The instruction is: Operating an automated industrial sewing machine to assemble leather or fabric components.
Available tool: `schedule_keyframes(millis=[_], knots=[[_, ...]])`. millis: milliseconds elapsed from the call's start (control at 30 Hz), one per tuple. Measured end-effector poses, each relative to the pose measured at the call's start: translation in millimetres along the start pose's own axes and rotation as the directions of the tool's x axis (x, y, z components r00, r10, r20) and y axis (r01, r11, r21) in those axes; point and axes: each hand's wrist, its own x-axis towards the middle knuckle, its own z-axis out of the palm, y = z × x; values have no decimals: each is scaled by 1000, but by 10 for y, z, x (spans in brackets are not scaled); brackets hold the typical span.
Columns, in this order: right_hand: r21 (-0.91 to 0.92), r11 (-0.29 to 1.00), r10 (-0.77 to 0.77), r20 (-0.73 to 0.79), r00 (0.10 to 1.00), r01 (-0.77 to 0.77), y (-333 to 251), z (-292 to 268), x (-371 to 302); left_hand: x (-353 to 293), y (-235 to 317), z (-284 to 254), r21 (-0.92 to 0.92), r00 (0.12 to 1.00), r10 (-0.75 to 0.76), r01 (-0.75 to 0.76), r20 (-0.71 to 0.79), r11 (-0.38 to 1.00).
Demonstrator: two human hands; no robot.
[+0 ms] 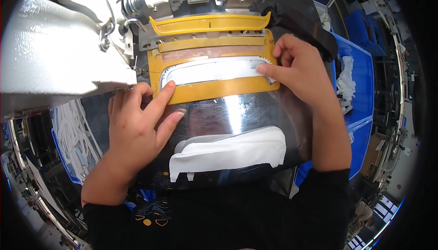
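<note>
A white fabric-like piece [214,70] with toothed ends lies in the long curved opening of a yellow template plate [205,92]. My left hand [141,120] is open at the plate's lower left. Its index fingertip presses on the piece's left corner, and its thumb is stretched out over the dark table. At the right end, my right hand [299,70] lays its thumb on the white piece. Its other fingers bend by the plate's right edge, apart from the thumb; their tips are partly hidden. A raised yellow strip [210,24] runs along the far side of the plate.
Several white pieces [232,147] lie stacked on the dark shiny table [205,117] nearest me. A white machine head [54,44] fills the left. Blue bins [360,81] with white material stand at the right, and white strips [73,131] hang at the left.
</note>
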Motion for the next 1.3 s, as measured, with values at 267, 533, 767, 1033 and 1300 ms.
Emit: schedule_keyframes(millis=[267, 533, 767, 1033, 1300], knots=[[-34, 999, -38, -26, 999, 37, -1, 7, -12, -30, -17, 15, -25, 999, -33, 32, -3, 999], [-73, 996, -47, -40, 998, 44, 9, 22, 1, -31, -50, 0, -18, 999, -40, 41, 24, 999], [-97, 995, 43, 73, 996, -36, -58, -91, 0, -23, -39, -66, -2, 998, -29, 29, 47, 1000], [-130, 991, 15, 52, 999, -8, -39, -91, -25, 0, -47, -94, -49, 999, 5, -3, 51, 999], [-197, 934, -293, 56, 955, 298, -98, 8, -94, -25, -108, -103, -53, 998, 9, -6, 55, 999]])
